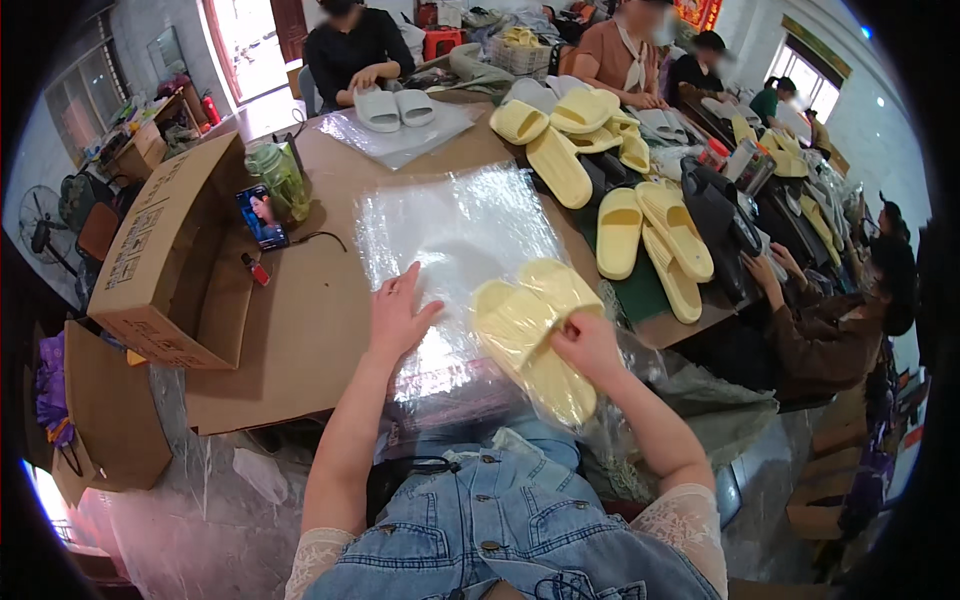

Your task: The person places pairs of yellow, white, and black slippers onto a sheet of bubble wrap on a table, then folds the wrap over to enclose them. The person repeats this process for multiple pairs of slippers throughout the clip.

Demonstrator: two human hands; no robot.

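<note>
Presently, right hand [588,342]: fingers closed on the pair of pale yellow slippers [535,335], which lies stacked on the clear plastic bags [455,240] just left of and beneath that hand. Left hand [398,312]: open, palm down, fingers spread flat on the same plastic, a little apart from the slippers to its right. Beyond both hands: brown cardboard sheet [300,330] covering the table. Far left of the left hand: open cardboard box [165,260], phone [263,217] and green bottle [280,178]. Ahead and right of the right hand: loose yellow slippers [620,230] in a heap. Farther ahead: white slippers [395,107] under another person's hand.
</note>
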